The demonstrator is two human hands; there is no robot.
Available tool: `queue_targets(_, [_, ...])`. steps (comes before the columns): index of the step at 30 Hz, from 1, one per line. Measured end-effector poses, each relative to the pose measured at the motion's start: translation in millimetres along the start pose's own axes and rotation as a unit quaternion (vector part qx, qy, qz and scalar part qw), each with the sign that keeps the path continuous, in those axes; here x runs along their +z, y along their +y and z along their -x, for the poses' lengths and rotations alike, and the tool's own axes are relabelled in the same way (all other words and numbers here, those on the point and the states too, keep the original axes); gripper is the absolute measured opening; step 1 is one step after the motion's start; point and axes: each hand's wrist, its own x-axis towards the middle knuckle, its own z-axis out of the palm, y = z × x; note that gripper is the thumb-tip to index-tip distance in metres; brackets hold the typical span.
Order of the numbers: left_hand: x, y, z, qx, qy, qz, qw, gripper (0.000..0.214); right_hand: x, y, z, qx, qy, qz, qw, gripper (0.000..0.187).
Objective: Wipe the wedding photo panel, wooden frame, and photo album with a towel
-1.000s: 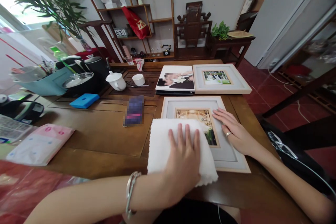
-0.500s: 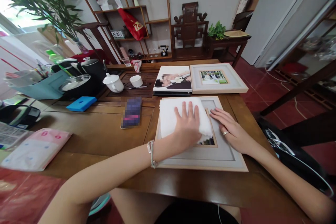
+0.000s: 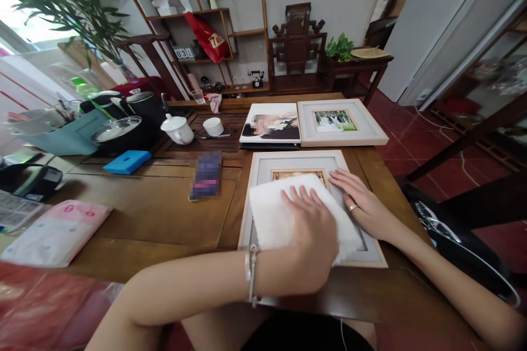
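Observation:
A light wooden picture frame (image 3: 263,163) with a grey mat lies flat on the wooden table (image 3: 164,214) in front of me. A white cloth (image 3: 275,211) covers most of its picture. My left hand (image 3: 308,236) lies flat on the cloth, fingers stretched out and pressing it down. My right hand (image 3: 364,205), with a ring on one finger, rests flat on the frame's right side, fingers extended beside the cloth.
Beyond it lie a photo album (image 3: 272,123) and a second framed photo (image 3: 340,122). A phone (image 3: 207,174), a blue box (image 3: 129,162), a white teapot (image 3: 178,129), a cup (image 3: 214,126) and pots stand left. Pink packets (image 3: 57,233) lie at the near left.
My left hand slid the cloth up to the frame's far part, then back toward me over the lower middle. The right hand stayed on the frame's right side.

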Motion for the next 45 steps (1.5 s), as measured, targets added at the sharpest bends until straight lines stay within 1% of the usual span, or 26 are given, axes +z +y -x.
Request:
queue_targets(2, [1.2, 2.5, -14.1, -0.027, 0.004, -0.007, 1.000, 0.078, -0.4, 0.0, 0.0, 0.000, -0.001, 0.000, 1.000, 0.048])
queue_targets(4, [1.4, 7.4, -12.8, -0.025, 0.011, -0.001, 1.000, 0.073, -0.9, 0.1, 0.0, 0.002, -0.003, -0.001, 1.000, 0.048])
queue_targets(5, [1.2, 10.4, -6.5, -0.010, 0.016, 0.005, 1.000, 0.071, -1.2, 0.2, 0.1, 0.002, -0.005, -0.002, 1.000, 0.048])
queue_targets(7, [-0.2, 15.2, 13.7, 0.038, 0.031, 0.020, 0.999, 0.071, -1.7, 0.4, 0.3, -0.003, -0.009, -0.002, 1.000, 0.049])
queue_targets(10, [-2.9, 15.0, 46.0, 0.110, 0.060, 0.039, 0.991, 0.067, -2.1, 0.7, 0.7, -0.010, -0.009, -0.003, 1.000, 0.047])
queue_targets(12, [-2.2, 8.9, 56.5, 0.125, 0.080, 0.037, 0.988, 0.059, -1.8, 0.7, 0.9, -0.008, -0.009, -0.003, 1.000, 0.046])
queue_targets(13, [-0.4, 4.5, 56.6, 0.121, 0.087, 0.032, 0.988, 0.057, -1.6, 0.6, 1.0, -0.007, -0.009, -0.002, 1.000, 0.046])
queue_targets(14, [2.5, -0.7, 53.1, 0.111, 0.092, 0.025, 0.989, 0.055, -1.3, 0.5, 1.1, -0.006, -0.010, 0.000, 1.000, 0.046])
queue_targets(16, [11.5, -12.8, 37.0, 0.076, 0.097, 0.006, 0.992, 0.054, -0.7, 0.4, 1.3, -0.006, -0.011, 0.006, 1.000, 0.047])
queue_targets(19, [27.7, -34.6, -0.5, 0.020, 0.116, -0.013, 0.993, 0.055, 0.1, 1.1, 1.7, -0.012, -0.006, 0.012, 1.000, 0.048])
queue_targets(21, [35.4, -49.9, -26.1, 0.013, 0.149, -0.014, 0.989, 0.054, 0.5, 2.1, 1.9, -0.019, -0.001, 0.014, 1.000, 0.048])
queue_targets(23, [38.0, -63.3, -47.9, 0.046, 0.193, -0.016, 0.980, 0.052, 0.8, 2.9, 1.8, -0.025, 0.000, 0.015, 1.000, 0.049])
queue_targets(26, [33.1, -74.6, -71.9, 0.114, 0.260, -0.026, 0.958, 0.048, 0.9, 3.4, 1.1, -0.028, -0.003, 0.018, 0.999, 0.050])
queue_targets(28, [27.4, -75.4, -83.6, 0.142, 0.295, -0.033, 0.944, 0.046, 0.7, 2.9, 0.4, -0.025, -0.006, 0.020, 0.999, 0.051])
queue_targets(31, [20.2, -71.4, -98.0, 0.167, 0.318, -0.037, 0.933, 0.045, -0.2, 0.8, -0.8, -0.028, -0.009, 0.018, 0.999, 0.053])
queue_targets(33, [18.2, -68.9, -105.9, 0.183, 0.311, -0.034, 0.932, 0.046, -1.1, -0.8, -1.5, -0.031, -0.009, 0.016, 0.999, 0.054])
queue_targets(34, [18.0, -68.1, -108.7, 0.193, 0.297, -0.030, 0.935, 0.046, -1.6, -1.5, -1.9, -0.029, -0.009, 0.016, 0.999, 0.054])
queue_targets(36, [19.2, -66.9, -110.8, 0.207, 0.257, -0.022, 0.944, 0.047, -2.2, -2.2, -2.4, -0.024, -0.010, 0.014, 1.000, 0.054])
queue_targets(38, [21.1, -66.0, -107.0, 0.208, 0.218, -0.019, 0.953, 0.049, -2.3, -1.6, -2.5, -0.020, -0.012, 0.011, 1.000, 0.054])
queue_targets(42, [21.4, -68.6, -86.1, 0.168, 0.151, -0.033, 0.974, 0.050, -0.9, 2.4, -1.1, -0.022, -0.008, 0.010, 1.000, 0.053])
queue_targets(45, [18.5, -84.0, -69.4, 0.117, 0.084, -0.044, 0.989, 0.053, -0.2, 3.7, 0.3, -0.024, -0.005, 0.006, 1.000, 0.050])
